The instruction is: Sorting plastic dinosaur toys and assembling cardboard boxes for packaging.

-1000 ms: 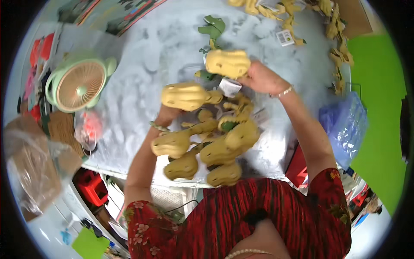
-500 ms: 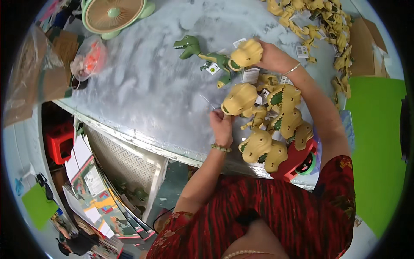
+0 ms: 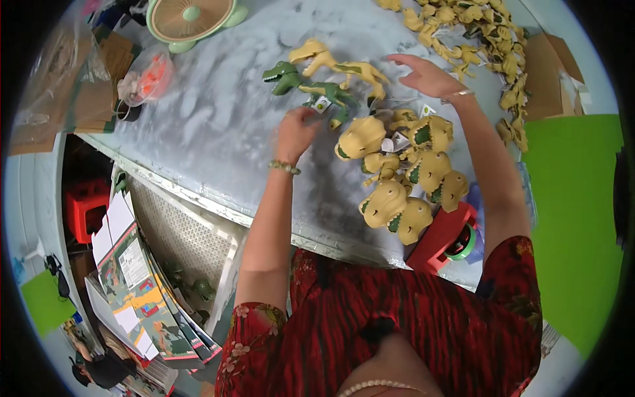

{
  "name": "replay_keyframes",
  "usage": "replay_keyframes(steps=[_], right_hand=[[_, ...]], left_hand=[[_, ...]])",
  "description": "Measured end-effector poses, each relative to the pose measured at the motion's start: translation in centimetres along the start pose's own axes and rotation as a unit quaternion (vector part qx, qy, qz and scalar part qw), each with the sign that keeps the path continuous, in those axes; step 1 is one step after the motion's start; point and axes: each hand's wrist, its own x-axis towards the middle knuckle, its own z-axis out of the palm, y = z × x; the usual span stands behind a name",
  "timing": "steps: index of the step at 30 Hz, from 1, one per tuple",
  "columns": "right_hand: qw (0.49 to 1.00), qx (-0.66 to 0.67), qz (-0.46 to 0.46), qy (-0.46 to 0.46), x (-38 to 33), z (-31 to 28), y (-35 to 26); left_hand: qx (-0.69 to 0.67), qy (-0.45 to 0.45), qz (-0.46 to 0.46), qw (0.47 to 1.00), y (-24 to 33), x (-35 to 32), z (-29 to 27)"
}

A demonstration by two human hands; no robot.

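On the grey mottled table, the left hand rests with its fingers curled down close to the small white tag at the belly of a green toy dinosaur; whether the fingertips pinch the tag or only touch the table beside it cannot be told from this angle. The green dinosaur lies on its side with its open mouth toward the person's left. Just beyond it lies a yellow toy dinosaur, also on its side, the two nearly touching along their backs. The right hand hovers open, palm down and fingers spread, just past the yellow dinosaur's tail, gripping nothing. Between the two forearms sits a heap of yellow dinosaur heads with green patches, piled against each other near the table's front edge. A red box stands at that edge beside the heap. Far across the table lies a scatter of small yellow toy parts. A pale green fan sits at the far left corner, with a clear bag of orange bits near it
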Motion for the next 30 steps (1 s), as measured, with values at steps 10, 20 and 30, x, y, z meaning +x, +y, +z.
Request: replay_keyframes(steps=[10,20,30], right_hand=[[0.869,0.284,0.393,0.099,-19.3,10.4,5.1],[0.960,0.096,0.228,0.129,-10.0,13.2,5.4],[0.633,0.619,0.224,0.406,-12.0,17.2,3.7]], left_hand=[[0.085,-0.094,-0.035,0.991,-1.9,-0.8,2.4],[0.113,0.066,-0.147,0.980,-0.5,-7.0,3.0],[-0.597,0.094,-0.367,0.707,-2.1,-4.2,0.3]])
